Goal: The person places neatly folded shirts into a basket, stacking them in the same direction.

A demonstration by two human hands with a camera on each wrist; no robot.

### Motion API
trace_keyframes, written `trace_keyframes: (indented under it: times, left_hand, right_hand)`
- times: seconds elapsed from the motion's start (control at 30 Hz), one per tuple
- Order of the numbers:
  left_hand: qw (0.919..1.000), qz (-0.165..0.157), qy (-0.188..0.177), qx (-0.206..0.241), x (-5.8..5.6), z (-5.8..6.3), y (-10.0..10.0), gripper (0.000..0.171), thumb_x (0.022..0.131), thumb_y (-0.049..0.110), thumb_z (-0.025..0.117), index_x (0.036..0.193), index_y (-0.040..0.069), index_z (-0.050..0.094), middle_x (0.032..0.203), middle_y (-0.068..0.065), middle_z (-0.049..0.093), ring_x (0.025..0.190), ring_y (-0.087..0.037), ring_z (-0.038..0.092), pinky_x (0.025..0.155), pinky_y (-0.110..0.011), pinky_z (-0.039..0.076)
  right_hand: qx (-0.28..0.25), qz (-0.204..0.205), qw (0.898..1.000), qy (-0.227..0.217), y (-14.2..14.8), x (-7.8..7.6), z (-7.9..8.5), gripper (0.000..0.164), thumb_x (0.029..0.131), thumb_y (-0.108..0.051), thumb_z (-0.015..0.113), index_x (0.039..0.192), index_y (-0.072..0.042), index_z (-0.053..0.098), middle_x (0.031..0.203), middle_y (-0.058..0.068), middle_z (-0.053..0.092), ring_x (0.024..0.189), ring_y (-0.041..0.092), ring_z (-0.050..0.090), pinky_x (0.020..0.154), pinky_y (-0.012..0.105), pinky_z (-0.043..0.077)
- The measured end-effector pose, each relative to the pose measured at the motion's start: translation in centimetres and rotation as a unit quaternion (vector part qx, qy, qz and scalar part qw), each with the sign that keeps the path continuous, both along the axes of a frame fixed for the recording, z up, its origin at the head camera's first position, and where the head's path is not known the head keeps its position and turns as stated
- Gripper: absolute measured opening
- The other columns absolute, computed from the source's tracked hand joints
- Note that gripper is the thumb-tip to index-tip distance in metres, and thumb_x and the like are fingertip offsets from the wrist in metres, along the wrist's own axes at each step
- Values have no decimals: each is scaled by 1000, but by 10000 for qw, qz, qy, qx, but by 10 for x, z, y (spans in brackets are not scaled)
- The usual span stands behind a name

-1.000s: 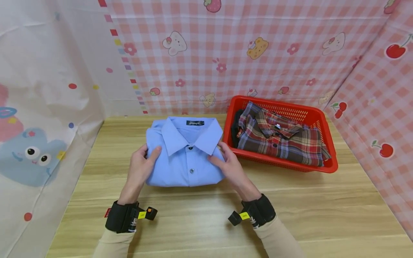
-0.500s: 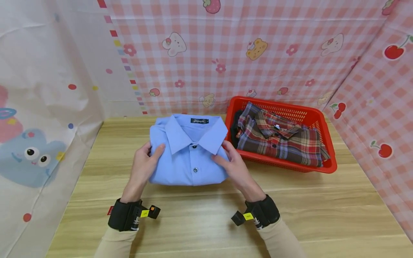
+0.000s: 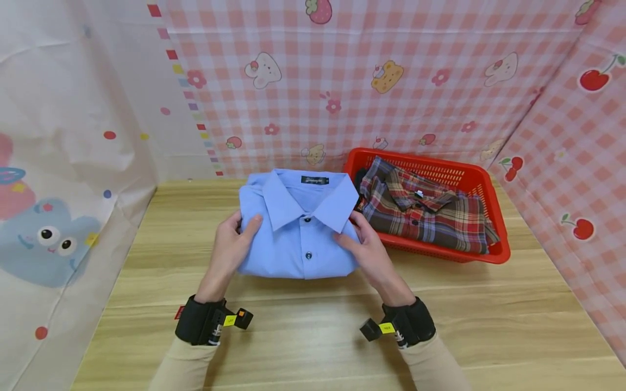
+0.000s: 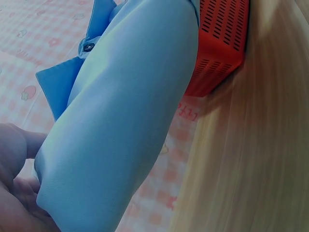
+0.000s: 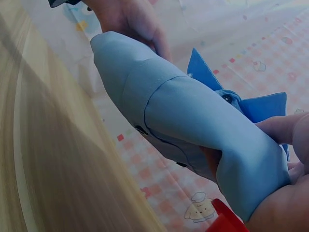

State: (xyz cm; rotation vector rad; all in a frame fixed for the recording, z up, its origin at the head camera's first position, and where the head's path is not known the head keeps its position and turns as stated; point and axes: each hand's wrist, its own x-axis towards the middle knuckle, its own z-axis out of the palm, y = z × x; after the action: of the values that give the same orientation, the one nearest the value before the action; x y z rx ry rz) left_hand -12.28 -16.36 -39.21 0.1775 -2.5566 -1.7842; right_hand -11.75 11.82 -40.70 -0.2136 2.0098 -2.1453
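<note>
A folded light-blue collared shirt (image 3: 288,252) with dark buttons and a black neck label is held up off the table, collar toward the back. My left hand (image 3: 231,247) grips its left edge, thumb on top and fingers underneath. On the opposite edge my right hand (image 3: 371,255) holds it the same way, close to the red basket. Both wrist views show a gap between the folded shirt (image 4: 111,121) and the wooden surface. In the right wrist view, fingers of the right hand (image 5: 294,140) pinch the shirt (image 5: 203,116) by its end; some fingers are hidden beneath.
A red plastic basket (image 3: 440,255) stands at the back right, with a folded plaid shirt (image 3: 425,214) and some dark cloth in it. The wooden table (image 3: 303,336) runs back to a pink checked curtain (image 3: 303,98). A patterned sheet (image 3: 587,179) hangs at the right.
Both hands have carried the blue shirt to the right and slightly up in the head view, so its right collar side now overlaps the basket's left rim. The grip is unchanged.
</note>
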Motion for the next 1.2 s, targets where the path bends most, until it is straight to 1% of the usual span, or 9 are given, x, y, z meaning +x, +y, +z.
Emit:
trace_keyframes:
  times: [0.07, 0.2, 0.3, 0.37, 0.43, 0.57, 0.73, 0.97, 1.2]
  left_hand:
    - [10000, -27, 31, -36, -1, 1, 3, 46, 106, 35, 57, 135, -1, 61, 119, -21, 67, 102, -28, 63, 84, -29, 51]
    - [9999, -69, 93, -20, -3, 1, 8, 44, 106, 34, 57, 130, -2, 62, 115, -21, 66, 98, -27, 62, 82, -29, 51]
    - [9998, -143, 115, 34, -4, 2, 11, 44, 107, 34, 57, 132, -2, 61, 118, -21, 66, 100, -27, 62, 85, -32, 52]
    - [9997, -203, 112, 64, -5, 3, 14, 45, 107, 34, 57, 134, -2, 60, 120, -21, 66, 103, -28, 62, 88, -34, 52]
    - [9996, -251, 97, 76, -6, 3, 16, 46, 107, 34, 56, 135, -2, 60, 122, -22, 66, 104, -29, 63, 90, -37, 53]
    - [9994, -309, 123, 87, -7, 4, 21, 45, 107, 35, 57, 134, -2, 60, 122, -22, 66, 105, -29, 63, 91, -39, 53]
    - [9990, -381, 199, 96, -9, 6, 26, 43, 106, 34, 57, 132, -1, 61, 121, -21, 66, 104, -28, 63, 90, -37, 52]
    - [9983, -502, 270, 74, -10, 13, 34, 41, 106, 33, 58, 129, -2, 62, 112, -20, 66, 96, -27, 62, 80, -32, 51]
    - [9966, -698, 392, 192, -11, 18, 42, 39, 106, 33, 58, 123, -2, 63, 110, -19, 66, 94, -26, 61, 80, -32, 51]
  right_hand:
    - [7, -26, 10000, -7, 3, 0, 0, 59, 102, -4, 59, 156, -6, 35, 145, 24, 55, 119, 23, 59, 107, 42, 46]
    - [-36, -39, 10000, -39, 8, -1, -1, 61, 102, -4, 59, 157, -6, 33, 150, 22, 51, 125, 27, 55, 113, 50, 42]
    - [-78, -43, 9999, -59, 12, -1, -1, 62, 103, -4, 59, 158, -6, 31, 152, 21, 49, 130, 31, 51, 116, 55, 38]
    - [-80, -70, 9999, -72, 15, -1, -1, 62, 103, -4, 59, 158, -7, 31, 153, 21, 48, 131, 31, 51, 116, 55, 38]
    - [-71, -104, 9999, -68, 18, 0, -1, 61, 102, -4, 59, 158, -7, 32, 152, 21, 49, 129, 29, 53, 113, 52, 41]
    - [-84, -149, 9998, -47, 23, 1, 0, 59, 103, -5, 59, 156, -8, 35, 149, 20, 53, 122, 21, 59, 106, 40, 48]
    - [-168, -169, 9997, -3, 30, 1, 1, 58, 103, -6, 59, 156, -7, 34, 147, 19, 54, 118, 15, 62, 101, 30, 51]
    - [-199, -214, 9995, 102, 40, 2, 6, 59, 104, -7, 59, 156, -8, 33, 148, 15, 53, 122, 16, 60, 102, 29, 50]
    - [-298, -223, 9990, 247, 51, 2, 8, 59, 103, -4, 59, 156, -10, 35, 143, 6, 55, 124, 16, 58, 103, 26, 49]
